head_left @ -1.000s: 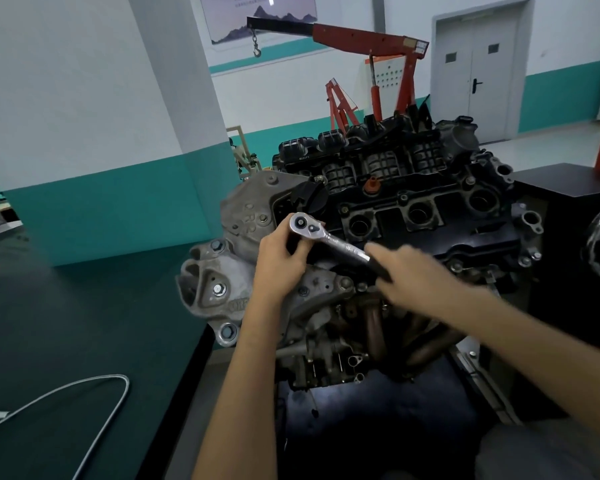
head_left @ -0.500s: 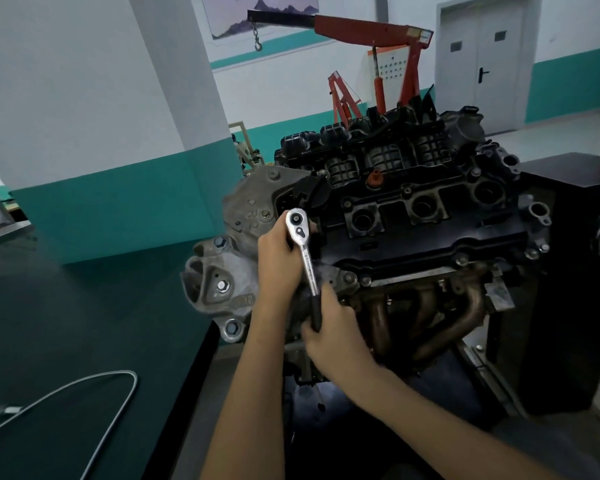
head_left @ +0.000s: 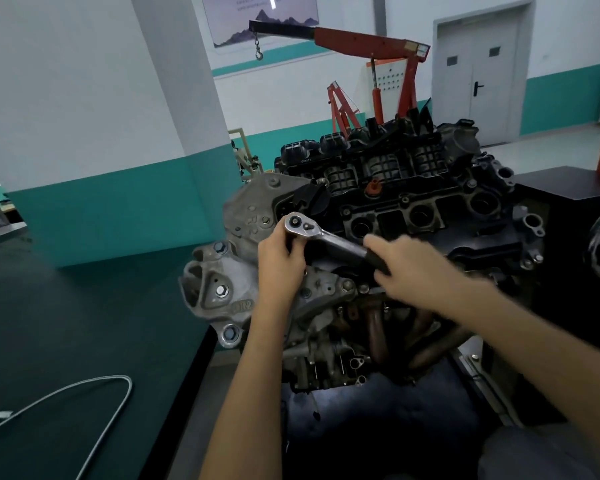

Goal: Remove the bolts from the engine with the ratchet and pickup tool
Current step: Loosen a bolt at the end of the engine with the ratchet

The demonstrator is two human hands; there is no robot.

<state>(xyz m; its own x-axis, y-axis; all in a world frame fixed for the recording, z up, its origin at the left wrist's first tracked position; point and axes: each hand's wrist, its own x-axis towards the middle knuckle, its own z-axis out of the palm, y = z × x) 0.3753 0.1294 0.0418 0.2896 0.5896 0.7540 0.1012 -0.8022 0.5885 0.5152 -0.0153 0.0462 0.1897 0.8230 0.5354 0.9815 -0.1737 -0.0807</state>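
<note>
Left hand (head_left: 280, 258) pinches the chrome ratchet (head_left: 331, 238) head, right hand (head_left: 417, 269) grips its black handle.

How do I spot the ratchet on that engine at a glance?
Find the black-topped engine in the middle of the view; both hands meet at its left end. The ratchet is the bar spanning them, its round head held by the left hand, its black grip in the right hand. It alone is polished among dull grey castings.
</note>
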